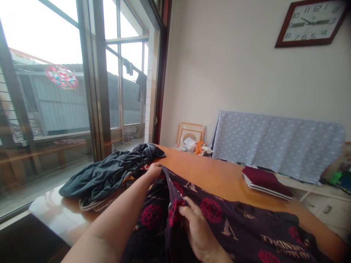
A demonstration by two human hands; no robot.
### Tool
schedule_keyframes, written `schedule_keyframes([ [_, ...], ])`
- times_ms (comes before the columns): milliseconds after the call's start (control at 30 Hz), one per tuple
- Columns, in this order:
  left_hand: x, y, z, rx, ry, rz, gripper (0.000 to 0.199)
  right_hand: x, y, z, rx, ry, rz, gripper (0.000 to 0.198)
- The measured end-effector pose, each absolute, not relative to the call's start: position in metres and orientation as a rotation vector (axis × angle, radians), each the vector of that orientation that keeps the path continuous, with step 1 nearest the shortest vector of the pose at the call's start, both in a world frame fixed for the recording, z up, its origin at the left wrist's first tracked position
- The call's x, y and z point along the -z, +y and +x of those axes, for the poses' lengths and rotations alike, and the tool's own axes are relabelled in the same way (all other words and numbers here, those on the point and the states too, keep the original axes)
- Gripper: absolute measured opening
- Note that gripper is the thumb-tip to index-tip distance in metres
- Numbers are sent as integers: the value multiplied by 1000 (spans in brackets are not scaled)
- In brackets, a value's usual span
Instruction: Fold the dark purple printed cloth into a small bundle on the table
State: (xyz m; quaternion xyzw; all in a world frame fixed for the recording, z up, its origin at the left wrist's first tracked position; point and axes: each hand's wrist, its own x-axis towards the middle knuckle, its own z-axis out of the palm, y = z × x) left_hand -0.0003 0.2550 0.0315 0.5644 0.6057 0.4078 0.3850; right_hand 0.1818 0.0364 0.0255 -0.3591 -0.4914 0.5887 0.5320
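A dark garment [233, 219] printed with red round motifs and pale lettering lies spread over the near side of the wooden table [197, 164]. My left hand [154, 171] reaches forward and is closed on the garment's far left edge. Nearer to me, my right hand [199, 226] pinches a bunched fold of the same cloth between thumb and fingers. Between the two hands the cloth is lifted into a ridge. Part of the garment runs out of view at the bottom.
A heap of dark clothes [106, 175] lies at the table's left, by the window [55, 80]. Folded maroon and striped fabric [265, 182] sits on the right. Behind stand a cabinet [326, 210], a grey-blue dotted cloth [274, 142] and picture frames [189, 133]. A clock [311, 23] hangs above.
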Motion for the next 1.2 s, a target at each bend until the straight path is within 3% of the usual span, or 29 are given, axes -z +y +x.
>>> schedule_keyframes([
  [100, -24, 259, -5, -1041, 1535, 1349, 31, -31, 32, 178, -1514, -1279, -767, 25],
  [267, -11, 264, -13, -1051, 1539, 1273, 50, -29, 27, 176, -1676, -1547, -772, 57],
  [567, -6, 265, -18, -950, 1719, 1413, 28, -34, 25, 174, -1456, -1592, -999, 31],
  [900, 2, 255, -19, -955, 1880, 1493, 59, -35, 25, 174, -1399, -1610, -1033, 26],
  [1067, -3, 252, -23, -839, 1908, 1497, 50, -31, 26, 175, -1386, -1629, -1007, 26],
  [1200, -6, 245, -21, -712, 1908, 1559, 27, -33, 26, 176, -1369, -1615, -1018, 26],
])
